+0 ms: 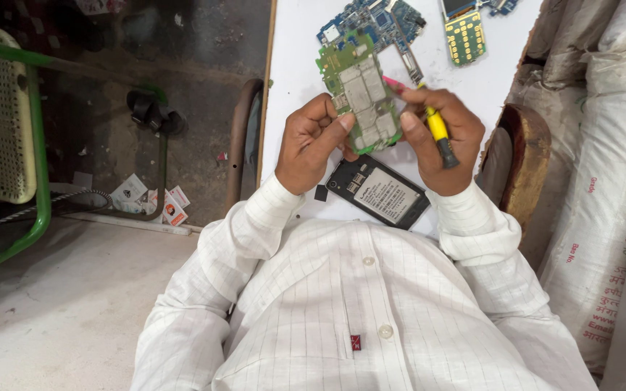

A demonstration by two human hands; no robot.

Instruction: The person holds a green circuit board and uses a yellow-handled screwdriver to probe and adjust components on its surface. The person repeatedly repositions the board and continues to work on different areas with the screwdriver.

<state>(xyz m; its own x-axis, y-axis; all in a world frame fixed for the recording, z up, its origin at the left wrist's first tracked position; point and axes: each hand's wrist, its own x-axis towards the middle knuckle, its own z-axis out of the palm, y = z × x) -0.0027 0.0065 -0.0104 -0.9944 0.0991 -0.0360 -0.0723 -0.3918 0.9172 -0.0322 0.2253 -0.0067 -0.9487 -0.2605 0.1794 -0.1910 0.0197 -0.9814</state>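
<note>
Above the white table top [298, 43], in the head view, I see both my hands raised close to my chest. My left hand [311, 145] is closed around the left edge of a green rectangular circuit board with silver metal shields [360, 94], thumb on its face and fingers behind it. My right hand [440, 141] presses its thumb on the right edge of the same board, and its other fingers are curled around a thin screwdriver with yellow and black handle [437, 130]; the pink tip end sticks out just beside the board. Under the hands lies a black phone body with a white label [380, 192], flat on the table. Farther away rest a blue circuit board [378, 18] and a small yellow keypad board [465, 36]. I judge the step in hand is inspecting the board taken out of the phone. The next move, I think, needs a steady left grip and the screwdriver turned tip-first to the board.
</note>
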